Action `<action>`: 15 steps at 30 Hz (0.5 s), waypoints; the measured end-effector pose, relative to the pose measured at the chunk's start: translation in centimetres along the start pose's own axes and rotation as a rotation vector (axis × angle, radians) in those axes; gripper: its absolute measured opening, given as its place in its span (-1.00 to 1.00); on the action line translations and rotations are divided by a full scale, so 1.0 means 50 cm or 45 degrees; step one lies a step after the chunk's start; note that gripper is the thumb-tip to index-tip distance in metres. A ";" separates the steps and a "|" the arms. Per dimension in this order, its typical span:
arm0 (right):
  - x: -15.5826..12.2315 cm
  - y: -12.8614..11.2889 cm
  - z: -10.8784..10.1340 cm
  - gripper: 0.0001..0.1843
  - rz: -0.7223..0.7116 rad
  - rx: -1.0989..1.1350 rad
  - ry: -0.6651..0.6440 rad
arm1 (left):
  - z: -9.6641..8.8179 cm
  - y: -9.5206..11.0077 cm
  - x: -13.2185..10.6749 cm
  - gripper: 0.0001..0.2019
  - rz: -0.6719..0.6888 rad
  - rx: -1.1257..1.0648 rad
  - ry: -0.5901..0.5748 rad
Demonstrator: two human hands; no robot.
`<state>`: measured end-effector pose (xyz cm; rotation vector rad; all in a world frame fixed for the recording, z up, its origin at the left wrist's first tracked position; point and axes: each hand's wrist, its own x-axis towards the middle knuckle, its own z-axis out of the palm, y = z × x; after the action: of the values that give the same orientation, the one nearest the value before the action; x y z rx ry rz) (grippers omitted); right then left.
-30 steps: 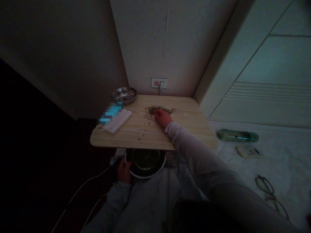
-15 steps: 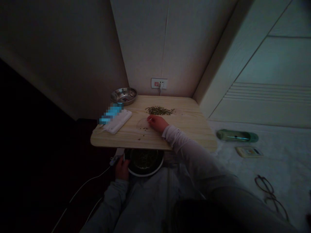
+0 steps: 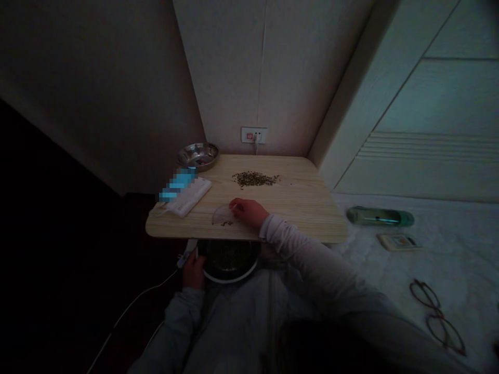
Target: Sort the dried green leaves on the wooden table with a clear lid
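Observation:
My right hand (image 3: 249,212) is closed on a thin, clear, rounded plastic piece (image 3: 221,214), held low against the light wooden tabletop (image 3: 304,208). A few small dark grains (image 3: 226,224) lie at the plastic's near edge, close to the table's front. Farther back, a loose pile of small greenish grains (image 3: 255,179) is spread out. Below the front edge, a dark round pan with a white rim (image 3: 228,280) sits at my lap, greenish contents inside, its far side hidden by the tabletop. My left hand (image 3: 194,271) grips its left edge; the fingers show only partly.
A steel bowl (image 3: 198,156) stands at the table's back left, near a white device (image 3: 191,196) and a blurred blue patch. A socket (image 3: 253,135) is on the wall. On the white bedding at right lie a green bottle (image 3: 380,216), a small flat box (image 3: 398,242) and eyeglasses (image 3: 436,314).
My right hand has drawn the plastic piece toward the table's front edge, gathering the stray grains there. My left hand and the pan stay about where they were.

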<state>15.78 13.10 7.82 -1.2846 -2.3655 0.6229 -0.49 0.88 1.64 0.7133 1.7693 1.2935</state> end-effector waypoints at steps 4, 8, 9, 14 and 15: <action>-0.015 -0.014 0.000 -0.75 0.009 -0.007 -0.024 | -0.005 -0.002 0.006 -0.80 0.036 0.030 0.001; -0.033 -0.030 -0.002 -0.76 -0.023 -0.005 -0.017 | -0.011 -0.009 0.013 -0.83 0.122 0.115 -0.032; -0.037 -0.033 -0.002 -0.76 -0.036 -0.004 -0.020 | -0.012 -0.011 0.015 -0.84 0.131 0.122 -0.037; -0.057 -0.044 -0.002 -0.75 -0.070 0.017 -0.068 | -0.014 -0.022 0.023 -0.81 0.150 0.105 -0.050; -0.060 -0.045 -0.002 -0.75 -0.084 0.039 -0.092 | -0.014 -0.023 0.024 -0.82 0.160 0.114 -0.048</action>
<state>15.86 9.47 8.79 -1.1848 -2.4358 0.6935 -1.67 1.15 0.33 0.9065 1.7845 1.2808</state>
